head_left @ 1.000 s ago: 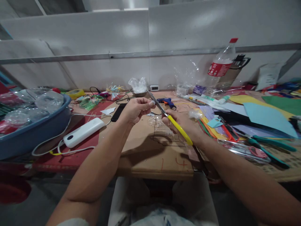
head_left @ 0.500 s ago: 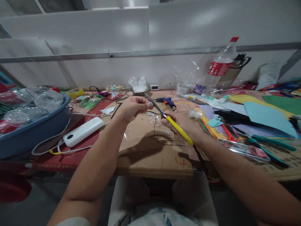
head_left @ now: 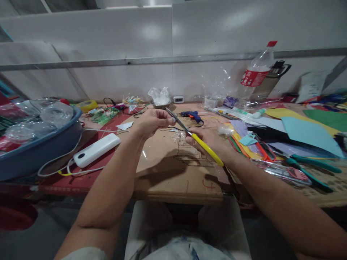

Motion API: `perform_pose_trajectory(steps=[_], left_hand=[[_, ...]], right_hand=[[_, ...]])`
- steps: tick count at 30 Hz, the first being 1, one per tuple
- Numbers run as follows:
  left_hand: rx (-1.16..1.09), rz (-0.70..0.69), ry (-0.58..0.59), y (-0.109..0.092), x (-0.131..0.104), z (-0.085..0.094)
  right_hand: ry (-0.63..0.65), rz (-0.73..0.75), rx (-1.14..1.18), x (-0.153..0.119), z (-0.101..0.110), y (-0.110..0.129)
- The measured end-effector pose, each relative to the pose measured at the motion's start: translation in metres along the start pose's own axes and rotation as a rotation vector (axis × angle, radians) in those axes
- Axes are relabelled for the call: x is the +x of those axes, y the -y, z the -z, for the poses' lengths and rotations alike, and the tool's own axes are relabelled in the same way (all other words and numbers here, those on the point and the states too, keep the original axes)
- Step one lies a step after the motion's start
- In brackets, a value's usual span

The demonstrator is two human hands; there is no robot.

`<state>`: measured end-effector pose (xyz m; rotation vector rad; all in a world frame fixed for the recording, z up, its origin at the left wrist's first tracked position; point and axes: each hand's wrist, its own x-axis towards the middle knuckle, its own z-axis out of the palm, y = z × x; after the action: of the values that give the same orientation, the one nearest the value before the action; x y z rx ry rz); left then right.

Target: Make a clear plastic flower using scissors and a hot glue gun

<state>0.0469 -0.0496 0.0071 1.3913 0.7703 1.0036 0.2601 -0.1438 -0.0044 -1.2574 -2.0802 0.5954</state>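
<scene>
Yellow-handled scissors (head_left: 207,148) point up and to the left over the cardboard (head_left: 162,177), gripped by my right hand (head_left: 208,139). Their metal blades reach the fingertips of my left hand (head_left: 154,122). The left thumb and forefinger are pinched together around something too small to make out. Below the hands, black line drawings and red marks show on the cardboard, with a crumpled bit of clear plastic (head_left: 179,137) near the scissors.
At the left are a blue basin (head_left: 48,141) of plastic bottles and a white power bank (head_left: 97,150) with its cable. Behind the hands lies a blue glue gun (head_left: 193,116). To the right are coloured sheets (head_left: 309,131), green-handled pliers (head_left: 316,164) and a large bottle (head_left: 255,77).
</scene>
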Motion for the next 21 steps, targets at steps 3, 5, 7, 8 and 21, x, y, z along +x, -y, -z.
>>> perform_pose_trajectory(steps=[3,5,7,8,21], left_hand=[[0.02,-0.024,0.01,0.001,0.0,0.0],[0.041,-0.025,-0.002,0.001,0.001,-0.002],[0.073,-0.031,-0.036,0.002,0.001,-0.002],[0.09,-0.04,-0.06,0.001,0.002,-0.001],[0.144,-0.153,-0.214,0.003,0.004,0.012]], right_hand=[[-0.006,0.008,-0.035,0.001,-0.002,-0.003],[-0.008,-0.018,-0.066,0.002,-0.003,-0.006],[-0.007,-0.049,-0.071,0.003,-0.004,-0.008],[-0.007,-0.055,-0.065,0.003,-0.004,-0.009],[-0.324,0.011,0.073,0.006,-0.002,-0.031]])
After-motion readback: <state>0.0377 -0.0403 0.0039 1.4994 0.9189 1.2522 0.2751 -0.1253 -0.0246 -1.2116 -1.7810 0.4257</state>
